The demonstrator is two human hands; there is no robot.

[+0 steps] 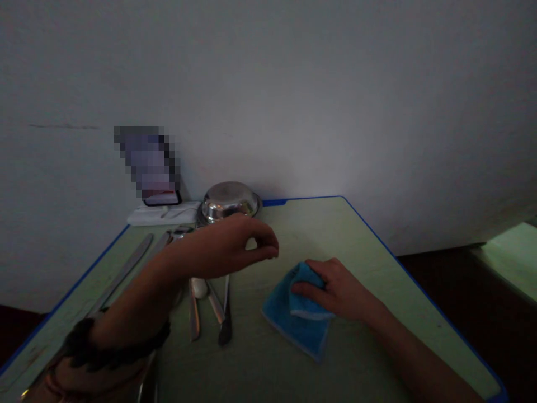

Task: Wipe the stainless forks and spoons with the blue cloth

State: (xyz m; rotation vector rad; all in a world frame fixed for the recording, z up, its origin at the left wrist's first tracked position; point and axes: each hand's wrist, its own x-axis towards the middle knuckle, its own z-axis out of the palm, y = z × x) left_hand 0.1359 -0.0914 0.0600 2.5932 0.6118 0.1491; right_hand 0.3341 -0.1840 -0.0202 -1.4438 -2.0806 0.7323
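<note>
My right hand (335,285) grips a blue cloth (300,327) with a pale edge; part of it is folded up under the thumb, and the rest hangs or lies toward the near side. My left hand (235,246) reaches across the middle of the table with thumb and fingertips pinched together. A tiny pale spot shows at those tips, too small to name. Beneath and behind the left hand lie several pieces of metal cutlery, among them a spoon (200,288) and a dark-tipped handle (225,330); the forearm hides some of them.
An upturned metal bowl (230,196) stands against the wall. Left of it, a blurred-out phone (151,168) leans above a white packet (161,214). A long knife (126,268) lies along the left side of the pale green, blue-edged table (319,218).
</note>
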